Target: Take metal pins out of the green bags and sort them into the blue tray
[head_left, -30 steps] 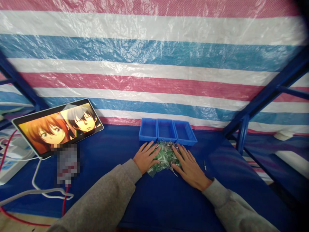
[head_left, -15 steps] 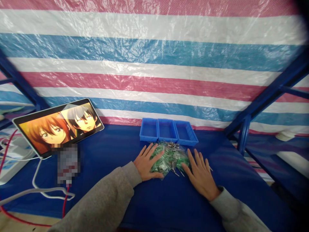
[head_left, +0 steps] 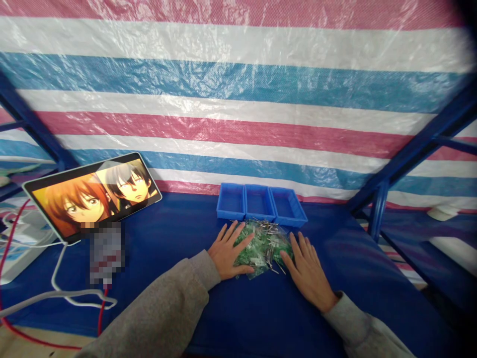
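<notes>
A heap of small clear bags with green contents (head_left: pixel 257 248) lies on the blue table, mixed with thin silvery metal pieces too small to name. My left hand (head_left: pixel 229 251) rests flat at the heap's left side, fingers spread over its edge. On the other side, my right hand (head_left: pixel 308 268) lies palm down, its thumb against the heap's right edge and its fingers stretched out. Neither hand grips anything. Just behind the heap stand three blue plastic bins side by side: the left bin (head_left: pixel 231 216), the middle bin (head_left: pixel 259 216) and the right bin (head_left: pixel 292 220).
A tablet (head_left: pixel 93 196) playing a cartoon leans at the left. Near it are a blurred-out item (head_left: pixel 107 253), white and red cables (head_left: pixel 74 298) and a white power strip (head_left: pixel 26 253). Blue metal frame posts (head_left: pixel 378 211) and a striped plastic sheet (head_left: pixel 238 124) bound the table (head_left: pixel 238 318).
The fingers of my right hand have drawn a little closer together. My left hand and the heap look the same; the whole view has shifted very slightly.
</notes>
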Demonstrator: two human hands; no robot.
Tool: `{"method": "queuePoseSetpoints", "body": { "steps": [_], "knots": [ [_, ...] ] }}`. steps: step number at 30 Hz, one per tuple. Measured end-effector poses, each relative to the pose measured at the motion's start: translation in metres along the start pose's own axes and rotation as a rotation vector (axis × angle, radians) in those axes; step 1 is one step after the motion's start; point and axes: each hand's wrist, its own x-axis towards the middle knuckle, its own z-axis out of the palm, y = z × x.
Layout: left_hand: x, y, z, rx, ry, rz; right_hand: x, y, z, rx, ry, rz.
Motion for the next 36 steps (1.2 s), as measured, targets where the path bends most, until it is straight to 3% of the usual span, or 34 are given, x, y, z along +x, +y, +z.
{"method": "queuePoseSetpoints", "body": {
  "steps": [7,14,25,36],
  "knots": [
    [0.002,0.008,0.004,0.009,0.007,-0.044,0.02,-0.023,0.004,0.105,0.013,-0.075],
    [0.006,0.005,0.007,0.037,0.023,-0.081,0.016,-0.019,-0.005,0.125,-0.039,-0.088],
    [0.01,-0.001,0.009,0.043,0.053,-0.07,0.02,-0.022,-0.002,0.059,0.0,-0.163],
    [0.01,-0.002,0.006,0.026,0.071,-0.033,0.019,-0.024,-0.007,0.113,-0.029,-0.114]
  ]
}}
